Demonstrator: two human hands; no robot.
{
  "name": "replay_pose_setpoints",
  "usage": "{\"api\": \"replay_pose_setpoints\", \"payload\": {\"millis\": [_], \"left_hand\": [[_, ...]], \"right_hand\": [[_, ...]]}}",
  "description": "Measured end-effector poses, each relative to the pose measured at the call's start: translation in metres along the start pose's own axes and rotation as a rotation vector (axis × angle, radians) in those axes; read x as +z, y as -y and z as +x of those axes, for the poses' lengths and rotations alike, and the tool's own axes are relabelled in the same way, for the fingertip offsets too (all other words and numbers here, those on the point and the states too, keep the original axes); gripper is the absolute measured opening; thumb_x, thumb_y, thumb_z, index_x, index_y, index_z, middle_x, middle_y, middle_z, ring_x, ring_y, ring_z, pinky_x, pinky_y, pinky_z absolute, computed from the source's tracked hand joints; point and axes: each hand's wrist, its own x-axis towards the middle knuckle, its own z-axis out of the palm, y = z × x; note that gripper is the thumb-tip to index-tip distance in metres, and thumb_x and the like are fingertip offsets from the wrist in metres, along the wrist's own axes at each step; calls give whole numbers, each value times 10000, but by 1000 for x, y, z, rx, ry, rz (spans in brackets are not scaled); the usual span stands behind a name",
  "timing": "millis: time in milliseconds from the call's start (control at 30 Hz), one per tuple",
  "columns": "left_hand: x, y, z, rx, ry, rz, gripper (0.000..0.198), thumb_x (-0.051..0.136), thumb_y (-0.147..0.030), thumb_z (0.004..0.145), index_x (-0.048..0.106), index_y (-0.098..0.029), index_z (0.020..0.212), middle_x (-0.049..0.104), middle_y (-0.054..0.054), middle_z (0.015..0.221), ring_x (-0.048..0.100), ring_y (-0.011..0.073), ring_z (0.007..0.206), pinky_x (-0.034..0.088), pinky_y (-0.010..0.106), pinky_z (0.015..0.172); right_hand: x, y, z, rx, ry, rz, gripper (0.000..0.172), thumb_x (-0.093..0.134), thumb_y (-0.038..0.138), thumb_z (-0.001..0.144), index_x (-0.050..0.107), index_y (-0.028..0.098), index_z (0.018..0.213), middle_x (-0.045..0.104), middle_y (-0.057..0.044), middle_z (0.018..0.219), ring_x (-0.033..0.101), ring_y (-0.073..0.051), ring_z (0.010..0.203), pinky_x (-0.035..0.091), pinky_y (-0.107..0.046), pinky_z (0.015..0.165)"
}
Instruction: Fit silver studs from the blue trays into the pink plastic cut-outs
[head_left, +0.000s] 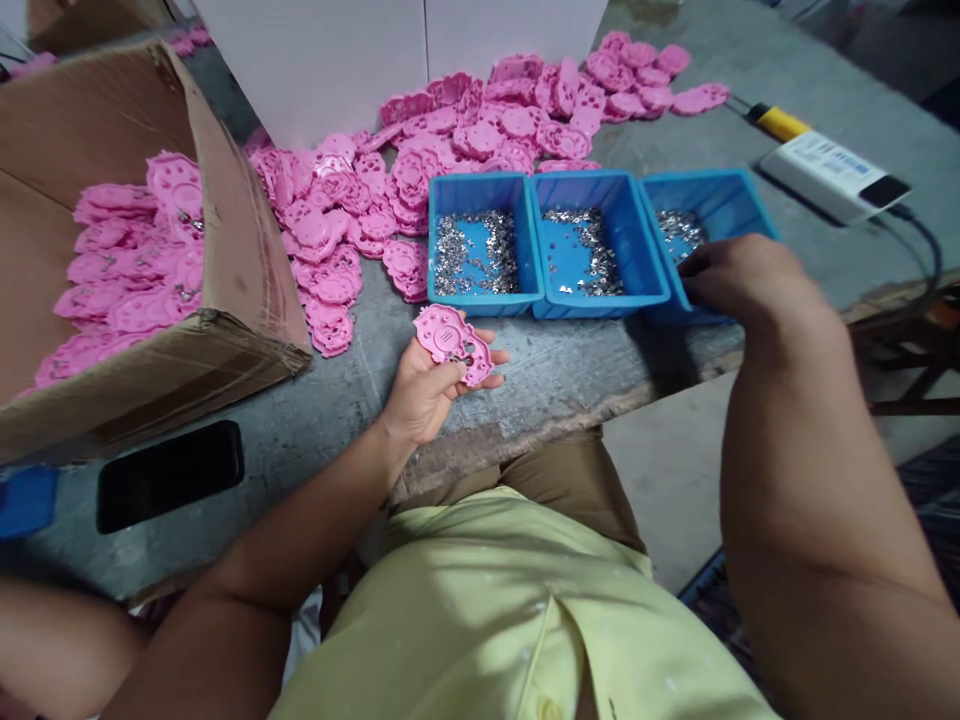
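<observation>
My left hand (424,390) holds a pink plastic paw-shaped part (452,342) flat above the table's front edge. My right hand (742,280) reaches into the rightmost of three blue trays (724,200), fingers down among small silver metal pieces (679,230); whether it has pinched any is hidden. The middle blue tray (600,300) and the left blue tray (484,302) also hold silver pieces. A heap of pink parts (420,160) lies on the grey table behind the trays.
An open cardboard box (232,250) at the left holds more pink parts. A black phone (171,475) lies near the front edge beside a blue object (26,500). A white device with a yellow end (832,175) and cable sits at the right. White panels (352,50) stand behind.
</observation>
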Motion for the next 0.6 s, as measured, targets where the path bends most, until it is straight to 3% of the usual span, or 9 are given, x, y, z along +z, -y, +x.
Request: {"api": "replay_pose_setpoints", "payload": {"millis": [133, 333, 600], "left_hand": [[0, 0, 1, 7, 0, 32, 502, 733, -177, 661, 508, -228, 1108, 723, 20, 1015, 768, 250, 894, 638, 356, 702], [-1, 1, 0, -23, 24, 26, 583, 714, -162, 682, 502, -221, 1222, 724, 32, 1043, 754, 259, 920, 616, 365, 721], [-2, 0, 1, -71, 40, 4, 566, 763, -202, 687, 526, -194, 1201, 730, 36, 995, 752, 234, 826, 606, 356, 703]], "right_hand": [[-7, 14, -11, 106, 190, -205, 202, 707, 122, 794, 816, 86, 960, 769, -194, 1020, 695, -218, 893, 358, -364, 655], [-10, 12, -11, 44, 242, -295, 288, 661, 187, 824, 779, 153, 1084, 747, -184, 1121, 663, -221, 811, 387, -317, 646], [-12, 15, -15, 43, 229, -232, 282, 604, 186, 881, 766, 90, 1091, 735, -246, 1132, 643, -220, 857, 362, -350, 673]]}}
